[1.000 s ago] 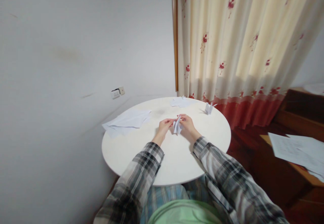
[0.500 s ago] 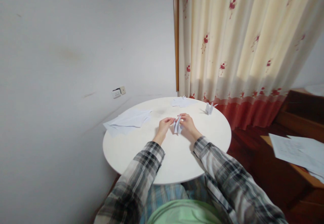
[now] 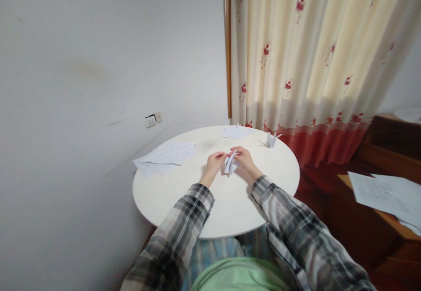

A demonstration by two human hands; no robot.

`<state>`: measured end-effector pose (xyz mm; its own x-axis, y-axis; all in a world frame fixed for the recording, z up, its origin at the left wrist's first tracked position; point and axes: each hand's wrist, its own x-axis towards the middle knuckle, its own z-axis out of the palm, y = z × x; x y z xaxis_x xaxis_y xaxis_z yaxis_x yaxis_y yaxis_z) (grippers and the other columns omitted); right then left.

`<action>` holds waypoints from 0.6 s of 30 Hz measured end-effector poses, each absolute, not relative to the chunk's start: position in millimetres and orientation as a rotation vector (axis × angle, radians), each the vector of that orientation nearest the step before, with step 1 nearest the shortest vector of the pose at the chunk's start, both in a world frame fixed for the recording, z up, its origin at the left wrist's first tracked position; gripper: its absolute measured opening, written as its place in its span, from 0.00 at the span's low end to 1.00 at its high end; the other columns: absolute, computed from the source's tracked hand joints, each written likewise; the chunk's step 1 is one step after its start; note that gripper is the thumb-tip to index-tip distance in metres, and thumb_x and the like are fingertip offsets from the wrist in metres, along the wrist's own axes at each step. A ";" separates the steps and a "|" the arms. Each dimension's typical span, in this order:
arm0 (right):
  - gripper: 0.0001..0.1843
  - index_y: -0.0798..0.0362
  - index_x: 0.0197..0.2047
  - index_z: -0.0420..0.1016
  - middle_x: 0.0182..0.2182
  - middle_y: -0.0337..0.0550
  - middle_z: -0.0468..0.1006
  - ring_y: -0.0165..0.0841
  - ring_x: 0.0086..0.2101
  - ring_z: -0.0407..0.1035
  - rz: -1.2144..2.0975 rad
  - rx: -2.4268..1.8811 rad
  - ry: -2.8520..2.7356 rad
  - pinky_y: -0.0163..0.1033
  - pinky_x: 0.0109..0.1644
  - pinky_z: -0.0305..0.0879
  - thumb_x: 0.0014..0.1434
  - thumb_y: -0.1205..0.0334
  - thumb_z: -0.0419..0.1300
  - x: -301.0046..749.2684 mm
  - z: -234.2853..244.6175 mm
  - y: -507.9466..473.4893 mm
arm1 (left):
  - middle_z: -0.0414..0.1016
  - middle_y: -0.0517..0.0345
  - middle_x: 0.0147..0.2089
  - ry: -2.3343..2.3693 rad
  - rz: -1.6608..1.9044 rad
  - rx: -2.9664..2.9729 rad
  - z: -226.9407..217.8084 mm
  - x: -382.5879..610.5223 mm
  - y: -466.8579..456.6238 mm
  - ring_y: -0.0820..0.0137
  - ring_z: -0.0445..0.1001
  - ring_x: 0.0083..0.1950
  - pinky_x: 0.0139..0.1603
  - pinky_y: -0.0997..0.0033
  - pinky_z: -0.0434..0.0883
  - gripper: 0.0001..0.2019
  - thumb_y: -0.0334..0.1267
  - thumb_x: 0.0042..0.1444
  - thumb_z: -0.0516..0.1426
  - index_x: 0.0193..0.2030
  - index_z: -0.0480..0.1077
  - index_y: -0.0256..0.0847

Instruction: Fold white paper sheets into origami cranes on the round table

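Observation:
Between my hands, just above the middle of the round white table (image 3: 226,212), is a piece of folded white paper (image 3: 230,164) with narrow pointed flaps. My left hand (image 3: 215,162) pinches its far left side between thumb and fingers. On the other side my right hand (image 3: 243,157) grips it, fingers curled behind the paper and partly hidden by it. A finished-looking origami crane (image 3: 271,140) stands at the table's right rear.
White paper sheets (image 3: 167,156) lie at the table's left edge. More folded paper (image 3: 235,131) rests at the back. A wall stands close on the left, a flowered curtain (image 3: 286,62) behind. Papers (image 3: 384,194) lie on wooden furniture at right.
The folded paper has turned and tilted slightly between my fingers, its flaps spreading more to the right. Both hands stay in nearly the same place.

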<state>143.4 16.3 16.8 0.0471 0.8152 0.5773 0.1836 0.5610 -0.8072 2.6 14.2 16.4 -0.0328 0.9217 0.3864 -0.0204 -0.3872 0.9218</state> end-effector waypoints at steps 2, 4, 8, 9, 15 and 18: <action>0.03 0.53 0.23 0.78 0.34 0.46 0.76 0.34 0.36 0.69 0.613 -0.897 -1.459 0.38 0.39 0.64 0.41 0.63 0.64 144.4 17.3 16.7 | 0.75 0.56 0.28 0.983 1.517 1.452 16.7 3.3 12.9 0.71 0.71 0.31 0.37 0.70 0.66 0.11 0.42 0.37 0.62 0.26 0.73 0.36; 0.02 0.53 0.22 0.78 0.33 0.46 0.76 0.34 0.35 0.69 0.615 -0.897 -1.417 0.39 0.40 0.64 0.40 0.64 0.64 145.1 17.5 17.1 | 0.75 0.55 0.29 0.938 1.486 1.426 17.2 4.1 11.0 0.71 0.71 0.32 0.38 0.70 0.67 0.12 0.42 0.37 0.62 0.27 0.73 0.36; 0.03 0.53 0.21 0.76 0.33 0.46 0.76 0.34 0.35 0.69 0.642 -0.875 -1.352 0.39 0.39 0.65 0.40 0.64 0.63 144.8 16.3 17.9 | 0.76 0.54 0.30 0.894 1.416 1.414 18.1 5.2 8.6 0.71 0.72 0.32 0.38 0.69 0.68 0.13 0.42 0.35 0.64 0.28 0.73 0.36; 0.03 0.53 0.21 0.76 0.33 0.45 0.77 0.34 0.34 0.69 0.652 -0.865 -1.353 0.39 0.39 0.65 0.40 0.63 0.63 144.5 15.8 18.2 | 0.76 0.54 0.29 0.907 1.422 1.425 18.1 5.3 8.8 0.71 0.71 0.31 0.38 0.69 0.68 0.13 0.41 0.34 0.64 0.27 0.73 0.36; 0.05 0.53 0.21 0.75 0.29 0.44 0.77 0.33 0.33 0.70 0.688 -0.816 -1.383 0.39 0.39 0.66 0.40 0.61 0.63 142.9 13.1 20.5 | 0.75 0.56 0.26 0.949 1.477 1.417 17.4 4.7 11.9 0.71 0.71 0.29 0.37 0.69 0.68 0.12 0.42 0.31 0.65 0.23 0.72 0.36; 0.05 0.53 0.21 0.75 0.30 0.45 0.77 0.33 0.33 0.70 0.677 -0.820 -1.374 0.38 0.38 0.66 0.40 0.61 0.63 143.2 13.1 21.7 | 0.75 0.55 0.28 0.916 1.469 1.401 17.8 3.7 11.8 0.72 0.71 0.30 0.37 0.70 0.68 0.14 0.44 0.34 0.64 0.25 0.73 0.36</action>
<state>143.2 21.7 13.1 0.0935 0.8194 0.5655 0.0505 0.5634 -0.8246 3.7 11.8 17.8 0.0275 0.9392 0.3423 -0.1058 -0.3378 0.9353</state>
